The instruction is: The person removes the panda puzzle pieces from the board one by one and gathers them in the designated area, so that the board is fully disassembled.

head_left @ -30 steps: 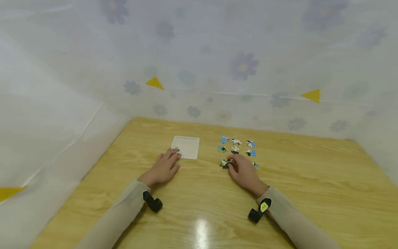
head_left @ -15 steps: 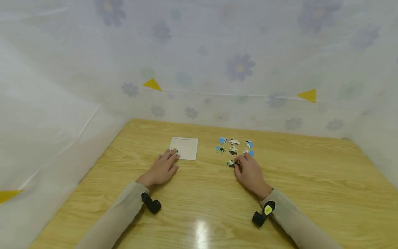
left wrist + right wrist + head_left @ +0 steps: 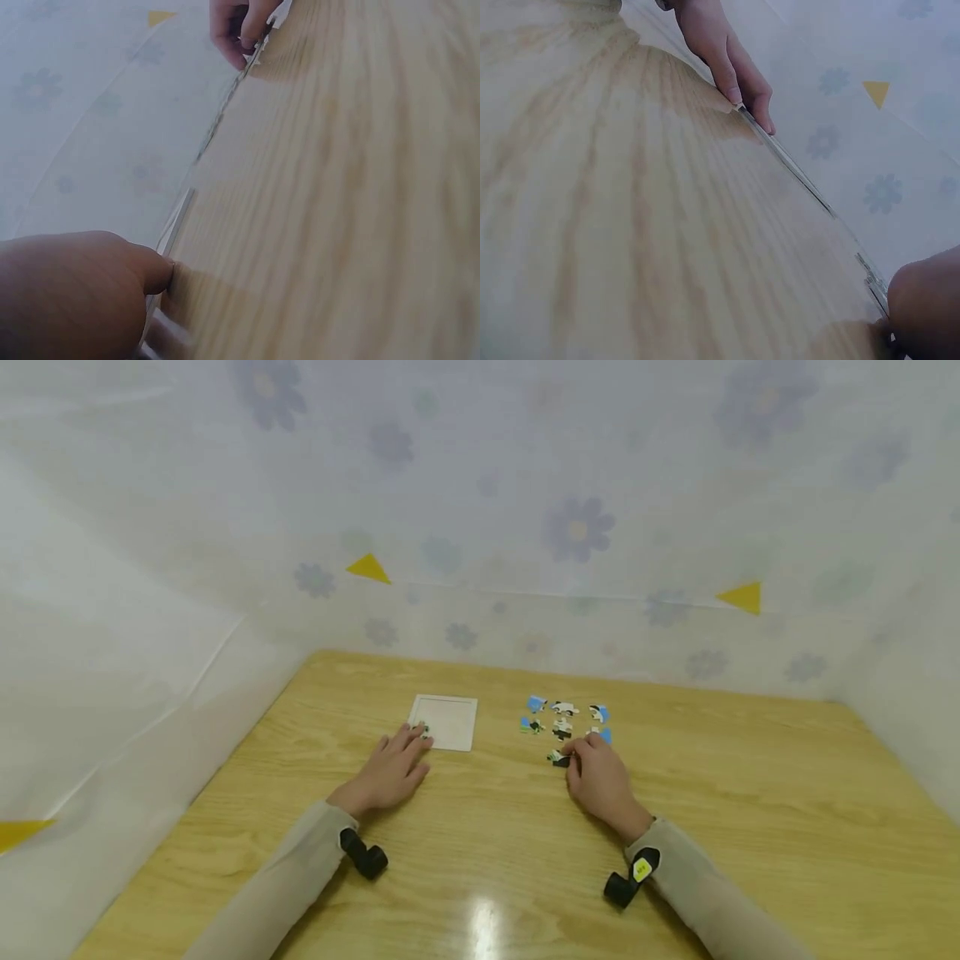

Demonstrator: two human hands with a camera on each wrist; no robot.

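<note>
a: the puzzle piece (image 3: 557, 758) lies on the counter (image 3: 750, 793) below the loose pieces (image 3: 564, 717), your right hand (image 3: 597, 775) fingers pinching it.

b: and the left hand (image 3: 392, 767)?

a: flat, fingers straight, on the tray (image 3: 448, 722) corner. a weak pinch could drop the piece or nudge its neighbours.

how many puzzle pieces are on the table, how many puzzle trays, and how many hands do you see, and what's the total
Loose puzzle pieces: 7 showing, some perhaps hidden under the right hand
Piece on the tray corner, at the left hand: 1
Puzzle tray: 1
Hands: 2
Total: 11
</note>
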